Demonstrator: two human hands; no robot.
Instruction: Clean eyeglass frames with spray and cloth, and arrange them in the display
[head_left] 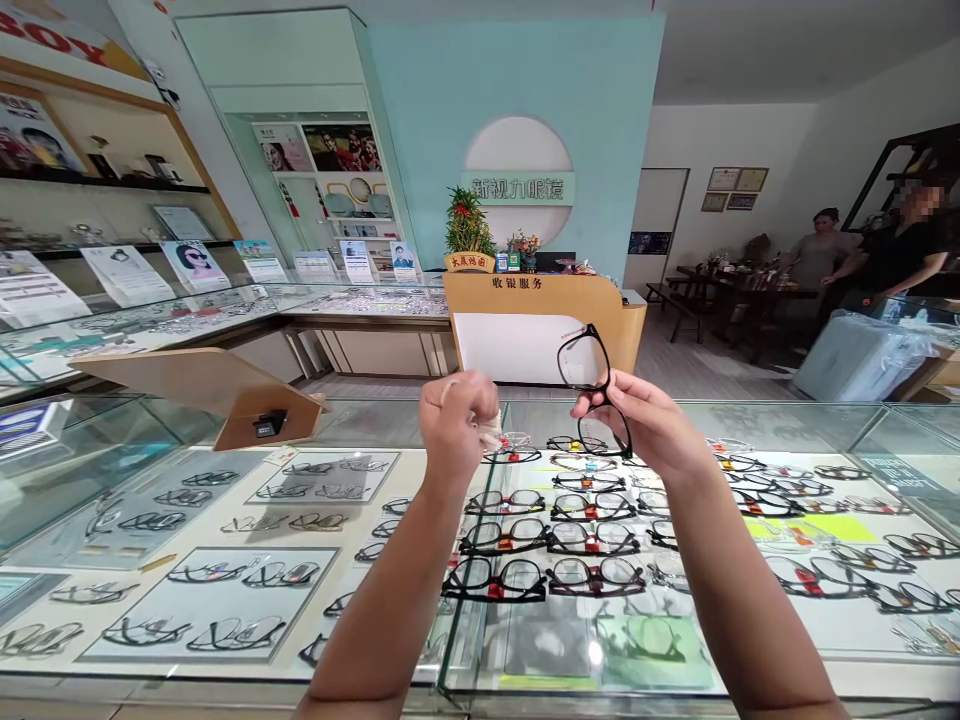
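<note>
Fingers point(592, 405) of the right hand point(645, 425) grasp black-framed eyeglasses point(606, 362) by the lower rim, held up over a glass display counter point(750, 415). Just beside them, the left hand point(454, 425) is clenched on a white cloth point(489, 430). Rows of spectacle frames point(547, 540) lie under the glass; far off stand a cashier desk point(540, 300) and, to the right, 2 people point(892, 255).

Rows of eyeglass frames point(491, 578) lie in a glass display counter point(780, 420) facing a wooden cashier desk point(540, 295).
</note>
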